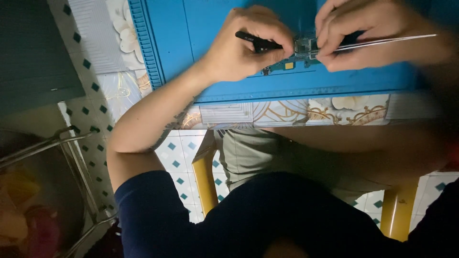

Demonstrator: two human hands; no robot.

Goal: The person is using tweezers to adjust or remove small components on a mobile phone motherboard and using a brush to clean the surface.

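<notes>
My left hand (241,48) is closed around a black pointed tool (256,42), whose tip reaches a small green circuit board (289,61). My right hand (368,31) grips thin silver tweezers (389,42), with their tips at the same spot on the board. The board lies on a blue work mat (191,28) and is partly covered by my fingers. Both hands meet over the board's metal part (303,46).
The mat rests on a table with a floral patterned cover (287,113). Below are my lap and a yellow stool (204,184) on a white floor with teal diamond tiles (179,157). A metal frame (71,157) stands at the left.
</notes>
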